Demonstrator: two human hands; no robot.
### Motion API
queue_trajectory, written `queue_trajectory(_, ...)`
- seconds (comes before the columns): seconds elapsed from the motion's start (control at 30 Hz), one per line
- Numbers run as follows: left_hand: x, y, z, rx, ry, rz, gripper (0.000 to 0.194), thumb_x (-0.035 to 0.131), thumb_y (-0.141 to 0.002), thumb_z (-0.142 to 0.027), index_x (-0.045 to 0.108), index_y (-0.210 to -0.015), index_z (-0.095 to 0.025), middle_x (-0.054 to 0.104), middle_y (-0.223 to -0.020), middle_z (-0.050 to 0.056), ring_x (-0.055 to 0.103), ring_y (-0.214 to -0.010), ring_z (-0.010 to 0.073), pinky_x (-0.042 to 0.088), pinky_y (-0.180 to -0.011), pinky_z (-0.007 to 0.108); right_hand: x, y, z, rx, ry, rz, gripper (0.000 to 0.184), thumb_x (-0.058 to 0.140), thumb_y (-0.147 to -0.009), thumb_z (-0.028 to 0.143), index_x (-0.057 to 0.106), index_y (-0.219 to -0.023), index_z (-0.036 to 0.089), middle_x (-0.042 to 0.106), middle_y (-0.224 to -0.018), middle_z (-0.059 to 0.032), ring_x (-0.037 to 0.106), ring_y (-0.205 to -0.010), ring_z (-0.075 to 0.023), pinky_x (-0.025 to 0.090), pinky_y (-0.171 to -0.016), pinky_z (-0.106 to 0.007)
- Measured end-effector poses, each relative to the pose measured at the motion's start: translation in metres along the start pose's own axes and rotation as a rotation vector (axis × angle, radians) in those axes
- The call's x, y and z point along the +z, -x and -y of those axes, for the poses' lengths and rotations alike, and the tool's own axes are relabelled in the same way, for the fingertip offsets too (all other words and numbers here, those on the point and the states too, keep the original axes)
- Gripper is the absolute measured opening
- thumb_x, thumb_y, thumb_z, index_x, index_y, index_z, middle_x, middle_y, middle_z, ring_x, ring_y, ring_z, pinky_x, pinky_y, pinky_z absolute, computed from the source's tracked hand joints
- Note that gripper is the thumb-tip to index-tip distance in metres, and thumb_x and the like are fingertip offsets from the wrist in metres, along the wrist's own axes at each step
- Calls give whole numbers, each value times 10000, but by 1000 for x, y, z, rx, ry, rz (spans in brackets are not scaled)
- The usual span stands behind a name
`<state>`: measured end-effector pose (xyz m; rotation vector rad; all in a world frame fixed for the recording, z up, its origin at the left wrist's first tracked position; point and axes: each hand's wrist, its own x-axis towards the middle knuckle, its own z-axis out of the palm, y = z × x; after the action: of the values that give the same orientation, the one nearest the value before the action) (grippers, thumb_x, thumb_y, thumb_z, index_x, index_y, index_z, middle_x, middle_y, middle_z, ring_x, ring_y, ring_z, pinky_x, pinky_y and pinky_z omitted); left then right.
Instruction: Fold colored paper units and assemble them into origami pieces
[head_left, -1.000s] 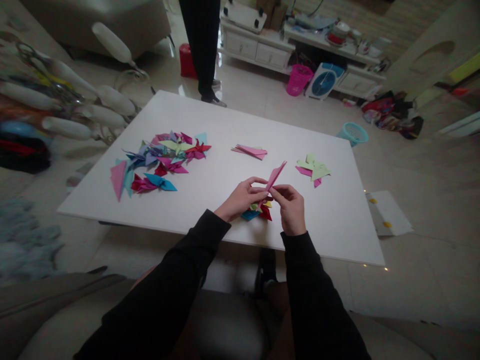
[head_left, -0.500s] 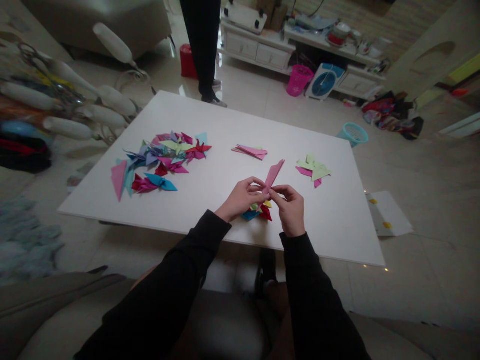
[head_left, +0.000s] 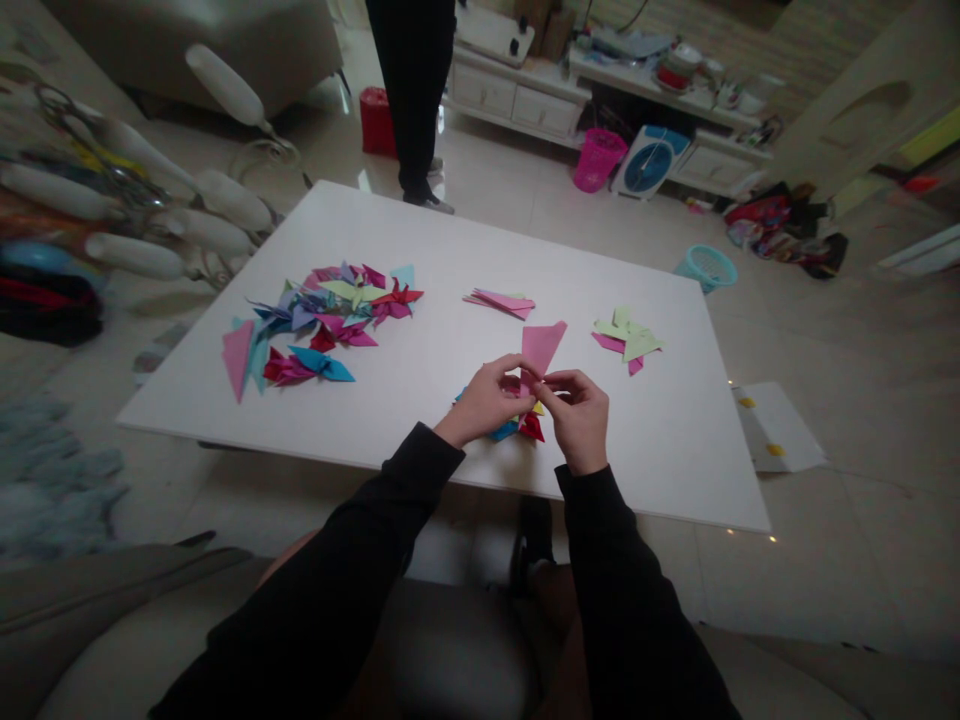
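A pink folded paper (head_left: 541, 345) is pinched between both hands above the near part of the white table (head_left: 420, 400). My left hand (head_left: 491, 400) grips it from the left, fingers closed on its lower end. From the right, my right hand (head_left: 579, 415) holds the same paper between thumb and forefinger. Under the hands lie several small folded papers (head_left: 531, 428) in red, blue and yellow, partly hidden. Beyond them rests a flat stack of narrow pink folded papers (head_left: 501, 302). Light green and pink folded pieces (head_left: 628, 338) lie to the right.
Many colourful folded paper cranes (head_left: 330, 310) are heaped on the table's left side. A person in black trousers (head_left: 412, 90) stands past the far edge. A light blue basket (head_left: 706, 267) is by the right corner, and a lamp with white shades (head_left: 202, 232) is at the left.
The pink paper has turned in my hands, so a broader face of it shows. Both hands stay nearly in place. The standing person's leg has shifted slightly right.
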<state>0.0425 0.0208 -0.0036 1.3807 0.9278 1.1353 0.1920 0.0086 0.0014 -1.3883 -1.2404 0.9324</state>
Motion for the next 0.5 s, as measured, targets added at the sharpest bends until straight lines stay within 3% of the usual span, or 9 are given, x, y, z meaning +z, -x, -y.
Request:
queue_trajectory(0.3,-2,1,3,71,-77,28,206,658,-756,-86,691,-942,-170,612,-1017,42,644,-863,135,550,-737,235,-1,0,-1,-7,14,-21,153,788,-698,289,698,-774,191,703,-718,-6,654,-681,-168,500,-620,-285)
queue_trajectory(0.5,-4,1,3,37,-46,-30,193,675,-755,-91,664,-937,-155,623,-1014,39,660,-804,116,545,-694,213,-1,0,1,-26,29,-29,174,787,-717,321,698,-774,183,698,-716,-16,648,-692,-170,499,-622,-285)
